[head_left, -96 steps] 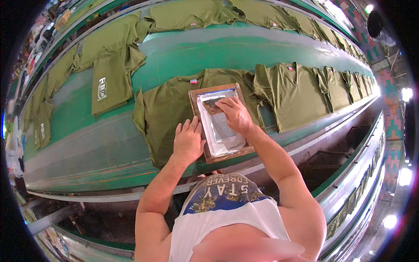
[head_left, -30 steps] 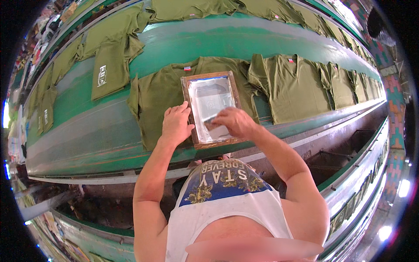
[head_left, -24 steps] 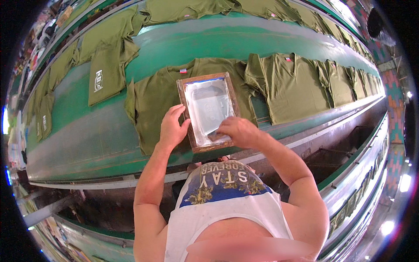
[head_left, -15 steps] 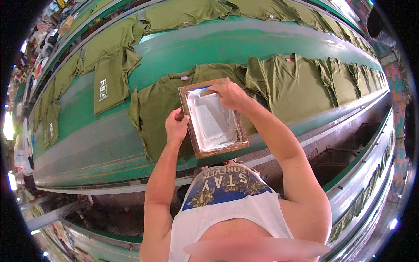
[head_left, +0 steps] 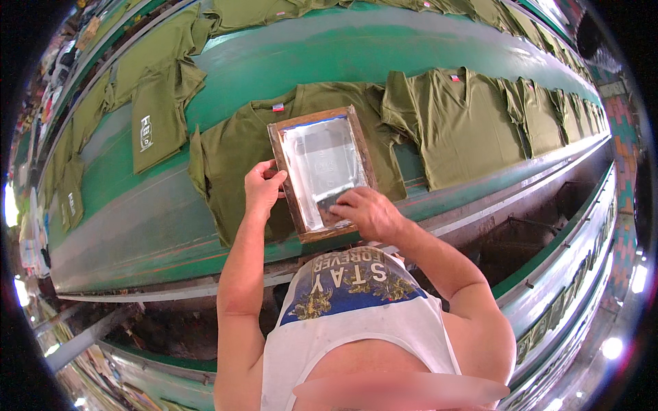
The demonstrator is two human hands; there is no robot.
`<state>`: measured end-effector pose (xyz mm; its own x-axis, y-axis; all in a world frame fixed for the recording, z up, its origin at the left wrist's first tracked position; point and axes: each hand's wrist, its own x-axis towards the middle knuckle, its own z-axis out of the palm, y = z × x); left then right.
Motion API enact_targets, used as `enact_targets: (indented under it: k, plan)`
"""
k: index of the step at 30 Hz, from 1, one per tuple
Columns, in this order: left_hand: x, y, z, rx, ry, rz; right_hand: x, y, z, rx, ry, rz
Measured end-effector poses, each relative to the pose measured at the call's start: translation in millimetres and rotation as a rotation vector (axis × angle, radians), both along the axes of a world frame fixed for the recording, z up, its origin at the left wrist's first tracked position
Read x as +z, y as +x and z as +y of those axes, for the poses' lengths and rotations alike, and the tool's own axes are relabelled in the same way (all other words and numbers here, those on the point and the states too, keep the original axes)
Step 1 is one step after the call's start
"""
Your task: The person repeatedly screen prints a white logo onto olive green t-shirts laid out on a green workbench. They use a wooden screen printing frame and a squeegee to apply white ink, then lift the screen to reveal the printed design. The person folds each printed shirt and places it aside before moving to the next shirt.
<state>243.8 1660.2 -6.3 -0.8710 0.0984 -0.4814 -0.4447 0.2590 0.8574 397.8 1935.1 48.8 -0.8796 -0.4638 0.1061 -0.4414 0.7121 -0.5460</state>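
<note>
A wooden-framed printing screen (head_left: 312, 119) lies over an olive T-shirt (head_left: 229, 154) on the green table. White ink smears the mesh along its sides, and a faint design shows in its middle. Thumb and fingers of my left hand (head_left: 263, 188) pinch the left rail of the frame. Inside the frame, at its near end, my right hand (head_left: 370, 212) grips a dark squeegee (head_left: 329, 208) against the mesh. My fingers partly cover the squeegee.
More olive T-shirts (head_left: 466, 130) lie in a row to the right and along the table's far side. At the left, a folded shirt (head_left: 159, 120) bears a white print. The long green table (head_left: 267, 58) ends in a metal rail close to my body; dark gaps lie below.
My right hand has drawn the squeegee from the far end of the screen to the near end. The mesh now looks clearer. My left hand keeps hold of the frame.
</note>
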Motion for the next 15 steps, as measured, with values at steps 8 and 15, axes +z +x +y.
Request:
enact_targets:
  k: [8, 15]
  plan:
    - [-2.7, -1.2, 0.8, 0.001, 0.016, 0.013, 13.8, -36.9, 21.6, 0.089, 0.034, -0.103]
    - [-6.3, 0.7, 0.2, 0.032, 0.032, 0.0, -6.2, -163.5, 18.6, -0.202, -0.049, 0.081]
